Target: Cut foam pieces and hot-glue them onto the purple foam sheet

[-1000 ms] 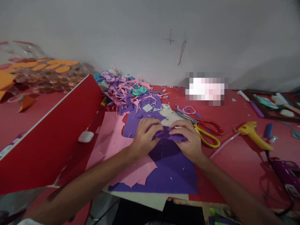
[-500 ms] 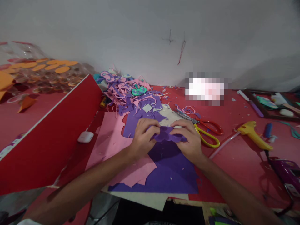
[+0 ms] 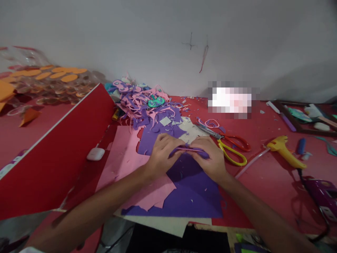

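Observation:
Between both hands is a small purple foam cutout with a thin pink line along its near edge. My left hand pinches its left side, and my right hand grips the right; the fingers of both nearly meet at the middle and hide much of it. Below the hands lies a large purple foam sheet. A pink foam sheet with a jagged edge overlaps it on the left. Scissors with one red and one yellow handle rest just beyond my right hand.
A heap of foam scraps lies against the wall. A red upright panel stands left, beside a white case. Rightward are a yellow glue gun, its cord, and a dark tray. Orange discs lie beyond the panel.
The foam cutout has tipped from showing its broad purple face to nearly edge-on, revealing the pink line. My hands have come closer together over it.

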